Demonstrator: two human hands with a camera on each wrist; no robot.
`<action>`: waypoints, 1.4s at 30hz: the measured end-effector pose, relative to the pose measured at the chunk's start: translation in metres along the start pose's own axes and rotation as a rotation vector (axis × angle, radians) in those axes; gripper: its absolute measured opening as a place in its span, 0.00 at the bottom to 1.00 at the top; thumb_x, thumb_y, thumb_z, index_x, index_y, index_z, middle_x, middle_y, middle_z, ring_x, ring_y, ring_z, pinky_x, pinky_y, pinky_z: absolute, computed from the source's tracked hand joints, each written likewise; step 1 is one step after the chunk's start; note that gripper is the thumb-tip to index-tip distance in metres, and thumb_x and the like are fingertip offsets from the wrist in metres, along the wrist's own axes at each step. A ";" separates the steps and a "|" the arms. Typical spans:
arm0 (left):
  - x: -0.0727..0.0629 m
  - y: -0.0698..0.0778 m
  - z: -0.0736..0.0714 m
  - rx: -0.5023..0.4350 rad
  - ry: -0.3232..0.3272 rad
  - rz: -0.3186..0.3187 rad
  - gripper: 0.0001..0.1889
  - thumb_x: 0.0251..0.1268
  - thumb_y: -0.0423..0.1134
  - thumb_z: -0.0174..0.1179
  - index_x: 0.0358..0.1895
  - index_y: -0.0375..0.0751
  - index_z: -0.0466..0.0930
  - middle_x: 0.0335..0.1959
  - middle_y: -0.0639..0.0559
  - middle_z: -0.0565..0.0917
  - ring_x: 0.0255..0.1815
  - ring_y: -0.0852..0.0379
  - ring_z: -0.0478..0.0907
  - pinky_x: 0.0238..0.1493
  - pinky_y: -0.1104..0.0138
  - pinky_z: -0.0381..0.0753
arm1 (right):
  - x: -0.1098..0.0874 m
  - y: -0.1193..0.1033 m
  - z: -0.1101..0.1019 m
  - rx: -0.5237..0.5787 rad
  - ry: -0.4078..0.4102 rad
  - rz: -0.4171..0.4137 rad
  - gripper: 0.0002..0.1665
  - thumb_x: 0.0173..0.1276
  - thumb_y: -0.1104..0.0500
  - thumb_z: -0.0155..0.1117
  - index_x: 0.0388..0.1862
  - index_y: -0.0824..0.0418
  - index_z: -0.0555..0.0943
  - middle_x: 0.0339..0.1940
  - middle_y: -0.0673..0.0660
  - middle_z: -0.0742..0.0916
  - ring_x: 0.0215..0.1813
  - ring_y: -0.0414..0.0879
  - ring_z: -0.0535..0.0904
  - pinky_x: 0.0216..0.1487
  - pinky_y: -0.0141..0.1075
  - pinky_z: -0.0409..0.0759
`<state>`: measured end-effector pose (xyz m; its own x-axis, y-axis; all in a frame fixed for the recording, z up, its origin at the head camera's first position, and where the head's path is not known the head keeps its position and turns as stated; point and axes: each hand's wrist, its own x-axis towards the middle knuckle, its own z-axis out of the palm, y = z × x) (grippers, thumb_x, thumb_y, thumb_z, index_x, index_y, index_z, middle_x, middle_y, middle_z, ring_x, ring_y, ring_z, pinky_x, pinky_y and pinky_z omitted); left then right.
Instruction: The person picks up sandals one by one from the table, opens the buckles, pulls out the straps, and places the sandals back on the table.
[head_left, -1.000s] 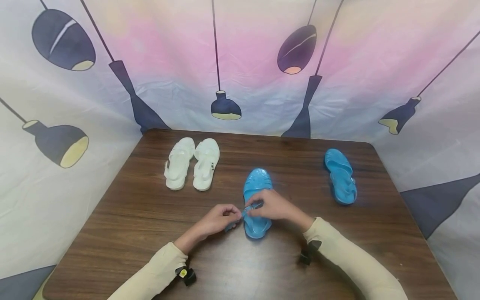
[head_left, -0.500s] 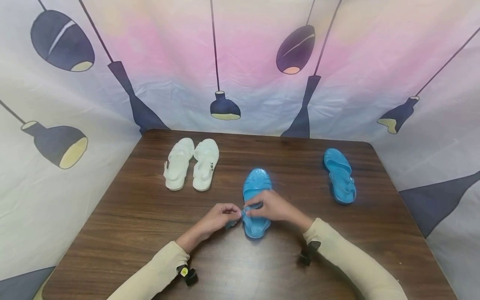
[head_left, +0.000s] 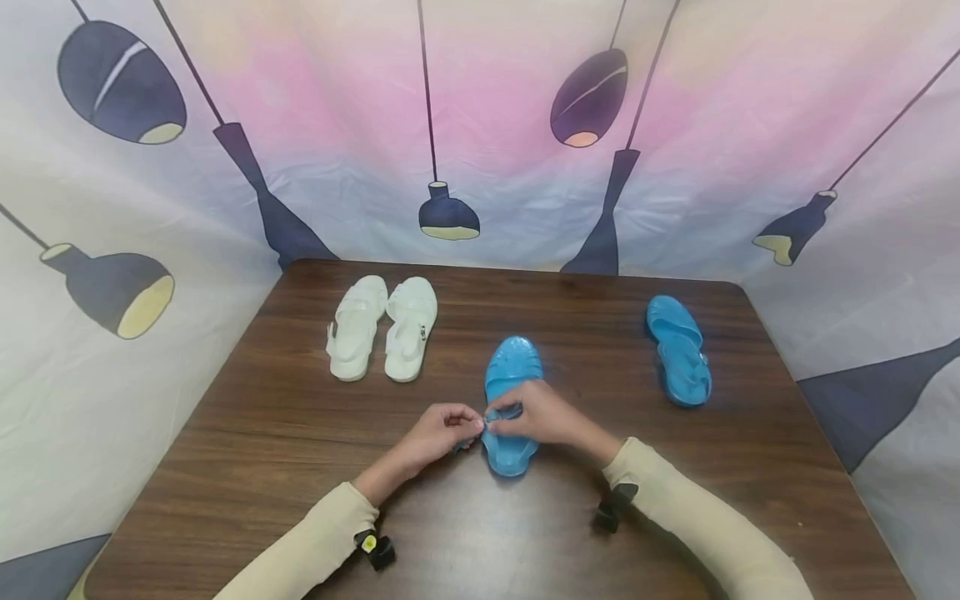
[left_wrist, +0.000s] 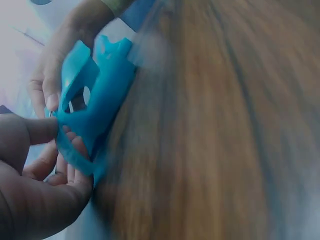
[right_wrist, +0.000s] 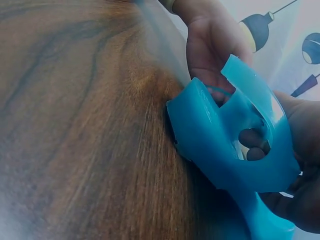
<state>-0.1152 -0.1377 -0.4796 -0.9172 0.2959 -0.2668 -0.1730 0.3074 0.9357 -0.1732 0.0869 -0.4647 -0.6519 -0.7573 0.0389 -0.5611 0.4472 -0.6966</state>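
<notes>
A blue jelly sandal (head_left: 513, 358) lies sole down in front of the person, its toe pointing away. The left hand (head_left: 442, 433) is at the sandal's left side and pinches its thin ankle strap (left_wrist: 72, 154) between thumb and fingers. From the right, the other hand (head_left: 543, 412) reaches across the sandal, and its thumb and forefinger pinch the strap's fastening at the same side. The two hands' fingertips nearly meet there; they largely hide the fastening. In the right wrist view the open heel part (right_wrist: 220, 135) shows close to the camera.
A second blue sandal (head_left: 678, 350) lies at the table's right. Two white sandals (head_left: 356, 333) stand side by side at the back left. The brown wooden table (head_left: 300, 433) backs onto a hanging cloth (head_left: 510, 108) printed with lamps.
The left fingertips have shifted slightly right, closer to the right hand's fingers at the fastening. The right hand keeps its grip, and the other sandals stay in place.
</notes>
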 end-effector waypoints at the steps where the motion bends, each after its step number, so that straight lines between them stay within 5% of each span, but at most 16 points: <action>1: -0.001 0.000 -0.001 0.028 0.003 0.005 0.10 0.74 0.40 0.62 0.44 0.36 0.86 0.32 0.51 0.84 0.33 0.58 0.78 0.36 0.66 0.77 | 0.000 0.000 0.000 0.001 0.002 0.000 0.11 0.68 0.51 0.74 0.46 0.52 0.91 0.34 0.39 0.88 0.32 0.33 0.81 0.35 0.30 0.82; 7: -0.002 0.000 -0.009 0.145 -0.019 0.022 0.09 0.72 0.41 0.63 0.41 0.39 0.86 0.33 0.52 0.83 0.34 0.57 0.76 0.35 0.65 0.76 | -0.001 0.003 0.001 0.006 0.009 0.008 0.12 0.67 0.51 0.74 0.47 0.53 0.90 0.37 0.41 0.90 0.35 0.33 0.82 0.38 0.30 0.82; 17: 0.004 0.005 -0.007 0.007 -0.058 -0.025 0.12 0.75 0.39 0.59 0.45 0.33 0.85 0.37 0.52 0.83 0.37 0.57 0.74 0.37 0.66 0.75 | 0.001 0.003 0.006 0.046 0.027 0.022 0.11 0.67 0.52 0.74 0.45 0.53 0.91 0.34 0.41 0.89 0.32 0.34 0.81 0.34 0.31 0.82; 23: 0.002 0.003 -0.008 0.087 -0.033 0.000 0.11 0.73 0.43 0.63 0.44 0.38 0.87 0.35 0.51 0.85 0.36 0.58 0.77 0.36 0.66 0.78 | -0.001 0.004 0.005 0.040 0.029 0.052 0.11 0.67 0.51 0.74 0.46 0.52 0.90 0.36 0.40 0.89 0.33 0.35 0.81 0.36 0.31 0.82; 29: -0.001 0.003 -0.014 0.160 -0.075 0.026 0.10 0.75 0.42 0.60 0.41 0.39 0.86 0.32 0.52 0.83 0.33 0.56 0.76 0.33 0.65 0.77 | -0.002 0.005 0.004 0.057 0.028 0.069 0.13 0.67 0.51 0.74 0.48 0.54 0.90 0.38 0.42 0.89 0.35 0.35 0.81 0.38 0.32 0.82; 36: 0.002 0.000 -0.014 0.166 -0.116 0.052 0.12 0.79 0.39 0.55 0.42 0.36 0.84 0.31 0.53 0.79 0.33 0.56 0.72 0.34 0.67 0.73 | -0.002 0.005 0.005 0.077 0.025 0.080 0.15 0.67 0.50 0.75 0.48 0.55 0.90 0.40 0.43 0.90 0.36 0.35 0.82 0.40 0.32 0.83; 42: 0.005 0.001 -0.010 0.097 -0.109 0.067 0.12 0.80 0.37 0.53 0.42 0.32 0.82 0.31 0.53 0.77 0.34 0.56 0.72 0.36 0.68 0.73 | 0.000 0.004 0.007 0.091 0.034 0.066 0.13 0.67 0.47 0.74 0.44 0.53 0.91 0.31 0.40 0.87 0.30 0.35 0.79 0.32 0.31 0.80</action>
<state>-0.1230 -0.1446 -0.4774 -0.8803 0.4131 -0.2332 -0.0728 0.3682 0.9269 -0.1720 0.0848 -0.4723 -0.7035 -0.7105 0.0142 -0.4691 0.4493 -0.7603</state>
